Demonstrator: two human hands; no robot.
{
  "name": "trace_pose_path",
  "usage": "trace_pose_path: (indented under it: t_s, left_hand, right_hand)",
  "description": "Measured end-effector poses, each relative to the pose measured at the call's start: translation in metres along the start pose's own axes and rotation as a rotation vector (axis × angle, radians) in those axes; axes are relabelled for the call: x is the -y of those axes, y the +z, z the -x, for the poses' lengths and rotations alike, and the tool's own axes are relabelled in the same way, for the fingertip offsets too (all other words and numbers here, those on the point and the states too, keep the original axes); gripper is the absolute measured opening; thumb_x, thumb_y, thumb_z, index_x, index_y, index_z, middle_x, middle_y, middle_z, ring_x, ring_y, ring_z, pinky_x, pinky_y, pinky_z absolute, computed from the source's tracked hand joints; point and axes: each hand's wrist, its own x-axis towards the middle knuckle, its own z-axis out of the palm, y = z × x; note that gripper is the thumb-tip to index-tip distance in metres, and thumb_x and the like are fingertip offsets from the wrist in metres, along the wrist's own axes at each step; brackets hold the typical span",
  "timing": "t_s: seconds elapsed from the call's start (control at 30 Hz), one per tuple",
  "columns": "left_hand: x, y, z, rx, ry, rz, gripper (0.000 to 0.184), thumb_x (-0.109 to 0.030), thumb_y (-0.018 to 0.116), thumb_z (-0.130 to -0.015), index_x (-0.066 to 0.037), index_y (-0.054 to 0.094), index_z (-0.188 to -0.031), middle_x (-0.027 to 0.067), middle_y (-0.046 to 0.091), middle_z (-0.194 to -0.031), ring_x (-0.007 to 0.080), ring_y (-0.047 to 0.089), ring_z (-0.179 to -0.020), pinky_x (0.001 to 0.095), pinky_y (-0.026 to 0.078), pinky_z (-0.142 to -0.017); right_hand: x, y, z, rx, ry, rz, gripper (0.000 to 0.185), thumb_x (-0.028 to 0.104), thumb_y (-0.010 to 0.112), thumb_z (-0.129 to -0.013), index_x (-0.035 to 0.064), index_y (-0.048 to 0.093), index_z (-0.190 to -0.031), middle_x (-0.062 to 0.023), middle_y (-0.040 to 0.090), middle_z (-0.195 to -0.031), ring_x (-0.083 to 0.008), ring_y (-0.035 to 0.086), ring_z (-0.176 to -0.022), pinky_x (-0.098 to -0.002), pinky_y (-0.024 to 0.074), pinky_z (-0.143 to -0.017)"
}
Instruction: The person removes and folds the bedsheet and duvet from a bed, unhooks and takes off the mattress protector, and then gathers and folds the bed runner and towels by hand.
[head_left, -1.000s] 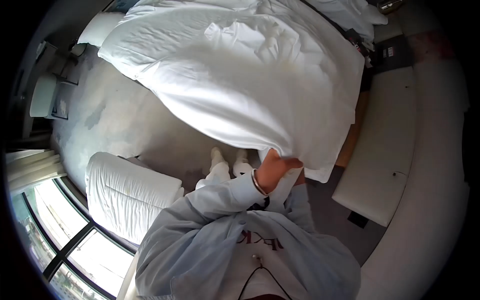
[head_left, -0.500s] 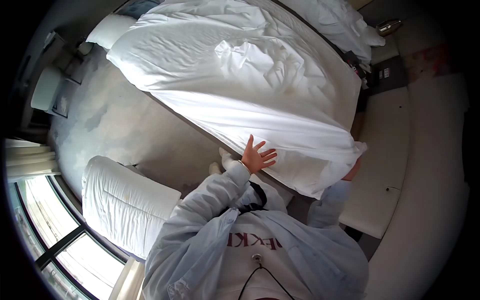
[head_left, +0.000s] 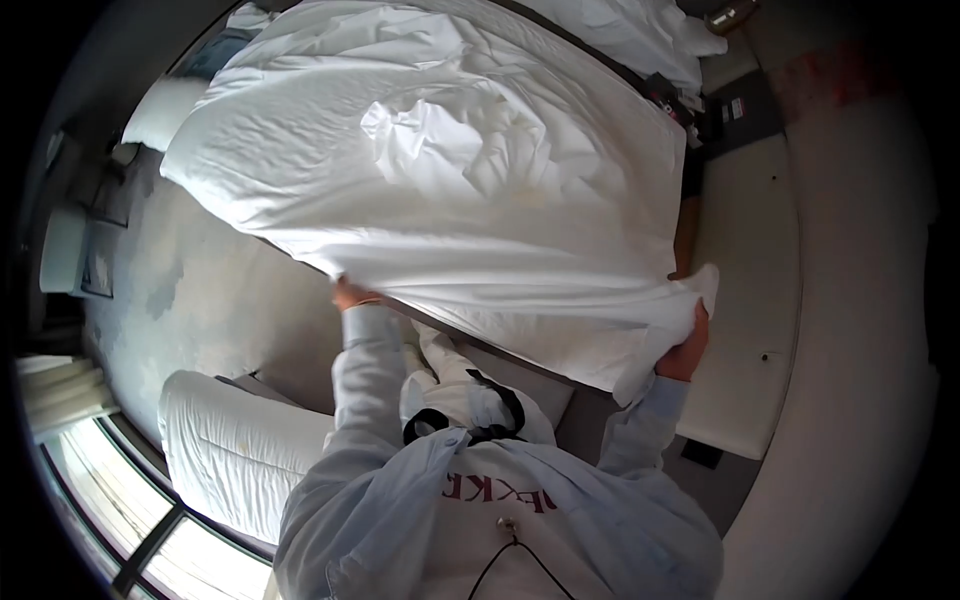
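A white sheet (head_left: 500, 235) lies over the bed, bunched near its middle and drawn into long folds along the near side. My left hand (head_left: 356, 293) is at the sheet's near edge, closed on the fabric, its fingertips slightly blurred. At the near right corner my right hand (head_left: 687, 346) grips a gathered part of the sheet, with some cloth standing up above the fingers. The sheet hangs down between and below the hands on the right, over the bed's side.
A folded white quilt (head_left: 235, 450) is at the lower left beside the window (head_left: 105, 480). A pale headboard panel (head_left: 745, 300) runs along the right. A white pillow (head_left: 165, 112) and a chair (head_left: 64, 248) are at the left. My feet stand close to the bed.
My left hand first let go of the sheet and spread open, then moved left along the bed and closed on its edge. My right hand still holds the corner, after moving right.
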Motion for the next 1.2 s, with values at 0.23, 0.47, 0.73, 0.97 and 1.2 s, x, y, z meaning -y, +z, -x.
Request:
trace_pose_path:
  t_s: [0.23, 0.47, 0.73, 0.97, 1.2]
  left_hand:
    - [-0.053, 0.133, 0.3, 0.421, 0.315, -0.281, 0.046, -0.021, 0.053, -0.079, -0.001, 0.041, -0.119, 0.0161, 0.055, -0.099, 0.0262, 0.059, -0.086, 0.038, 0.05, -0.074]
    - [-0.023, 0.152, 0.224, 0.493, 0.319, -0.508, 0.029, -0.015, 0.058, -0.078, -0.001, 0.054, -0.103, 0.007, 0.055, -0.102, 0.0174, 0.053, -0.091, 0.0275, 0.043, -0.077]
    - [-0.119, 0.199, 0.067, 0.463, 0.459, -0.722, 0.021, -0.017, 0.052, -0.084, -0.004, 0.058, -0.099, 0.0017, 0.059, -0.091, 0.0061, 0.053, -0.073, 0.0189, 0.042, -0.06]
    - [-0.101, 0.392, 0.074, 1.042, 0.478, -0.422, 0.022, -0.018, 0.049, -0.087, 0.0, 0.058, -0.096, 0.0073, 0.06, -0.093, 0.0163, 0.055, -0.083, 0.0293, 0.043, -0.075]
    - [0.006, 0.403, 0.038, 0.891, 0.557, -0.301, 0.024, -0.025, 0.05, -0.085, -0.006, 0.052, -0.099, 0.0066, 0.052, -0.105, 0.0214, 0.045, -0.105, 0.039, 0.032, -0.093]
  right_hand:
    - [-0.126, -0.11, -0.098, -0.36, 0.015, 0.274, 0.05, 0.035, 0.056, -0.081, -0.0033, 0.048, -0.112, -0.0103, 0.055, -0.107, -0.0202, 0.057, -0.089, -0.0318, 0.0484, -0.073]
    - [-0.264, -0.222, -0.068, -0.558, 0.766, 0.075, 0.05, 0.034, 0.059, -0.079, -0.0034, 0.049, -0.111, -0.0109, 0.056, -0.105, -0.0212, 0.057, -0.089, -0.0343, 0.0495, -0.073]
    - [-0.207, -0.33, -0.18, -0.69, 0.487, 0.078, 0.05, 0.032, 0.059, -0.079, -0.0028, 0.048, -0.113, -0.0121, 0.056, -0.105, -0.023, 0.057, -0.091, -0.0359, 0.049, -0.077]
    - [0.039, -0.337, -0.399, -0.346, -0.581, 1.031, 0.05, 0.031, 0.06, -0.079, -0.0024, 0.047, -0.114, -0.0132, 0.056, -0.105, -0.0245, 0.057, -0.093, -0.0373, 0.0485, -0.08]
    - [0.139, -0.227, -0.393, 0.288, -0.243, -0.861, 0.049, 0.028, 0.045, -0.087, -0.0035, 0.038, -0.124, -0.0207, 0.042, -0.125, -0.0316, 0.037, -0.118, -0.0441, 0.0252, -0.103]
